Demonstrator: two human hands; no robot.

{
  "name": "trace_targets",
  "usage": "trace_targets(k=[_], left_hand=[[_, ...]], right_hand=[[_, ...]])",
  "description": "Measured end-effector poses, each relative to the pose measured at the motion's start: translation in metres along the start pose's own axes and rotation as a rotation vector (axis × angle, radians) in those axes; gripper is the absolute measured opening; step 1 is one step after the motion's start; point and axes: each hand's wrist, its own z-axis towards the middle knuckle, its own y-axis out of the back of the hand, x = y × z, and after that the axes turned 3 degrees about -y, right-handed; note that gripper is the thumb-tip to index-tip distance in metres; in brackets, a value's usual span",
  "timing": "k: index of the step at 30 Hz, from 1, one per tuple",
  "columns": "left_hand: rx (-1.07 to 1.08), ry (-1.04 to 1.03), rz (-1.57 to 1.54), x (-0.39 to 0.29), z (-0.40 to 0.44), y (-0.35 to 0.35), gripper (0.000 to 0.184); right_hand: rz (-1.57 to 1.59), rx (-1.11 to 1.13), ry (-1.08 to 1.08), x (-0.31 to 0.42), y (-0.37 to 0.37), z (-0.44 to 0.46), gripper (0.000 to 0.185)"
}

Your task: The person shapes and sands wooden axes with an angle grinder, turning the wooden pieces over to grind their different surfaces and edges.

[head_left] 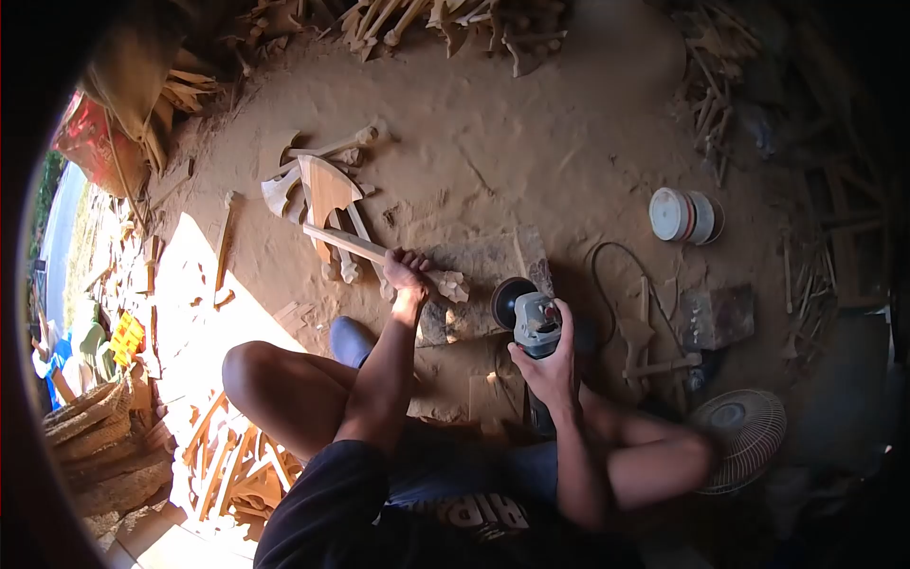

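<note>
My left hand is wrapped round the handle of a carved wooden axe. Its broad pale blade lies to the upper left, and the rough knobbed end of the handle sticks out to the right of my fist. In my right hand is an angle grinder, gripped round its body. The grinder's dark round disc faces left, a short gap away from the knobbed end. Beneath and between them sits a worn block. More wooden axes lie on the ground behind the held one.
A white lidded bucket stands to the right, with a power cable curving below it. A round fan is beside my right knee. Wood pieces are heaped at lower left, and more lie along the far edge.
</note>
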Motion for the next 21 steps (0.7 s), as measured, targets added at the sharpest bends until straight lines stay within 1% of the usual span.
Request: trace_targets(k=[2,3,5,6,9,11,14,18,21], left_hand=[[-0.156,-0.088,0.091,0.015,-0.022,-0.013,0.022],[-0.137,-0.058,0.113,0.000,-0.037,0.020,0.020],[0.057,-0.056,0.057,-0.003,-0.013,0.011,0.015],[0.084,-0.080,0.048,-0.004,-0.001,0.002,0.013],[0.070,-0.079,0.031,0.005,-0.013,0.013,0.006],[0.099,-0.066,0.014,0.004,-0.002,0.012,0.003],[0.114,-0.077,0.065,-0.002,0.003,0.007,0.002],[0.112,-0.062,0.052,-0.001,0.000,0.008,0.003],[0.120,-0.066,0.044,-0.003,-0.003,0.004,0.002]], right_hand=[[-0.103,0.024,-0.026,0.002,0.007,-0.004,0.092],[-0.090,0.054,-0.117,0.004,-0.009,-0.024,0.092],[-0.061,0.034,-0.124,-0.005,-0.024,0.000,0.091],[-0.035,0.032,-0.126,-0.004,-0.030,0.012,0.090],[-0.091,0.108,-0.163,0.003,-0.027,0.011,0.091],[-0.092,0.115,-0.123,-0.004,-0.037,0.021,0.092],[-0.088,0.122,-0.099,-0.007,-0.053,0.028,0.093],[-0.113,0.138,-0.117,-0.007,-0.061,0.030,0.094],[-0.170,0.140,-0.090,-0.003,-0.068,0.028,0.094]])
